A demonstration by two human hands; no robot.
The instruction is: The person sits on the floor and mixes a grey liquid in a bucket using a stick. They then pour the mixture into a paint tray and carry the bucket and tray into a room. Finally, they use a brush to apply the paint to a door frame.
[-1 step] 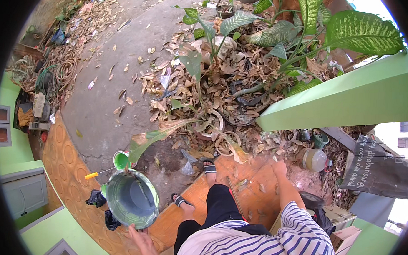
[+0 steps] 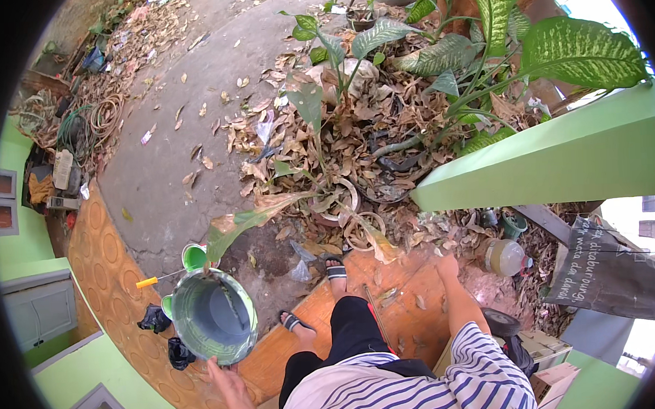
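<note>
Your left hand [image 2: 229,380] is at the near edge of a grey bucket [image 2: 224,315], its fingers closed on the rim. The bucket sits to the left of your legs, its mouth facing up toward you and its rim streaked with pale green; a handle lies across the opening. Just beyond the bucket is a small pail [image 2: 194,257], green inside, and a tool with a yellow handle [image 2: 147,283] lies beside it on the left. Two crumpled black bags [image 2: 154,319] are near the bucket's left side, on the orange tiled floor [image 2: 101,243].

Your right hand [image 2: 448,267] is stretched out in front of you, well apart from the bucket, over the dusty orange tiles by the edge of the dry leaves [image 2: 345,149]. You can't be sure from here whether those fingers pinch anything (they show too small to tell). To the right of that hand, a large clear plastic bottle [image 2: 504,257] lies on its side with cloudy contents, and a green pot [image 2: 515,224] is near it. Ahead of your sandals [image 2: 336,270], a potted plant [image 2: 336,204] stretches a long browning leaf toward the small pail.
</note>
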